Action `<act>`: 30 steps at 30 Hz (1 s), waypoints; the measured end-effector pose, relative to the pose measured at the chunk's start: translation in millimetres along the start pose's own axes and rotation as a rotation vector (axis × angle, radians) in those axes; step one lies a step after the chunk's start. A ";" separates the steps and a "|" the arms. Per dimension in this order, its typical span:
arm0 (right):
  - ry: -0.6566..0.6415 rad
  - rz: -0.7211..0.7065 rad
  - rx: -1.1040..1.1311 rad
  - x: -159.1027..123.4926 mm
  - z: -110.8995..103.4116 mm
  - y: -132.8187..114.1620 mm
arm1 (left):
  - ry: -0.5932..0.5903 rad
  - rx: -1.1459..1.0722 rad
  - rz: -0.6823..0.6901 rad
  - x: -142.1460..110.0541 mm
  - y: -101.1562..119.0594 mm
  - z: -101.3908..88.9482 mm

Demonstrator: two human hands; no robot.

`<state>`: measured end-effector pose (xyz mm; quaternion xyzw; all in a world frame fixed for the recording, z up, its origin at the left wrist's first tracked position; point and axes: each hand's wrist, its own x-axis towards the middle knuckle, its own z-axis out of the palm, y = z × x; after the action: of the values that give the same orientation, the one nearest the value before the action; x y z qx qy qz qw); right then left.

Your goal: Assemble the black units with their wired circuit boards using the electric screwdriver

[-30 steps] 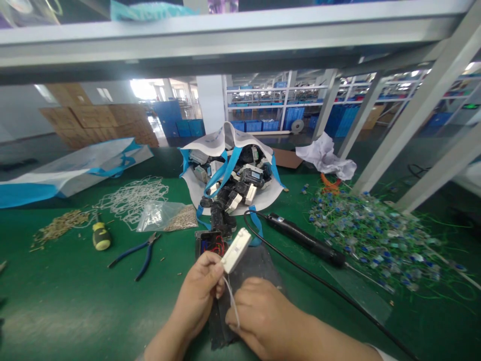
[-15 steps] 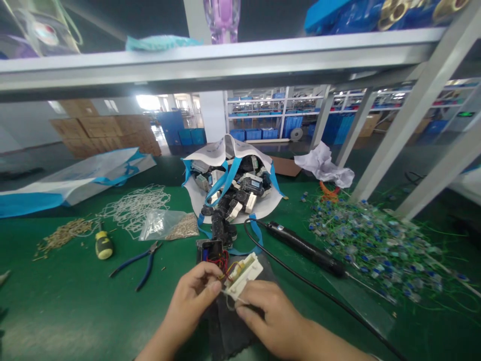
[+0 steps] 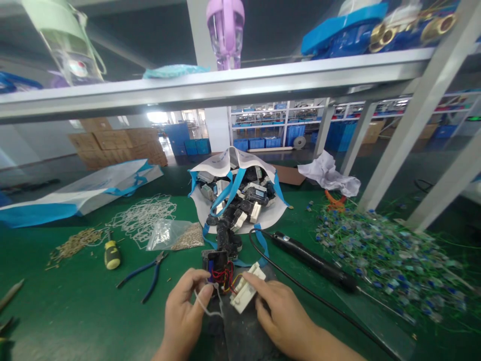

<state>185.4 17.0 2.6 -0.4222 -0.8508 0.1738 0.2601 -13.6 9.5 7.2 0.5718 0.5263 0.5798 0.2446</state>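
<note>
My left hand [image 3: 185, 308] pinches a thin, pale loop of cord [image 3: 210, 312] between thumb and forefinger; the loop hangs to the right. My right hand [image 3: 282, 313] grips a cream plastic housing [image 3: 244, 297] by its right side, fingers on top and thumb partly hidden. Red and yellow wires [image 3: 225, 276] run from the housing to a black open case [image 3: 210, 259] beyond my left fingertips. Below the housing lies a dark cloth or mat [image 3: 244, 336]. A black electric screwdriver [image 3: 313, 260] rests on the bench to the right, its cord curving past my right hand.
A white bag [image 3: 199, 208] full of black and cream units stands behind. To the left lie blue-handled pliers [image 3: 154, 273], a yellow screwdriver [image 3: 111, 255], a heap of pale loops [image 3: 145, 215] and a bag of screws [image 3: 188, 236]. Green-wired parts [image 3: 376, 255] cover the right.
My left hand has drawn the pale loop left, away from the housing. My right hand has shifted from pinching near the loop to holding the housing's side. The view has tilted upward.
</note>
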 end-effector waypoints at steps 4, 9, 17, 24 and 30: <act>-0.003 0.075 -0.070 0.3 2.2 1.7 | 0.050 -0.086 0.038 -0.1 3.9 0.6; 0.099 0.109 -0.084 -0.5 10.0 8.8 | 0.143 0.033 0.001 7.1 6.9 -1.9; 0.173 0.004 -0.101 -2.6 22.8 26.8 | 0.067 0.198 0.031 23.2 8.9 -12.0; 0.157 -0.035 -0.143 0.6 25.6 34.7 | -0.357 0.641 -0.125 62.9 31.8 -66.0; 0.119 0.026 -0.165 1.3 21.6 25.3 | -0.097 0.744 -0.119 157.3 49.5 -124.1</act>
<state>187.9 31.1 -27.4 -0.4628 -0.8397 0.0813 0.2724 -147.7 91.6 140.9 0.6167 0.7210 0.3062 0.0784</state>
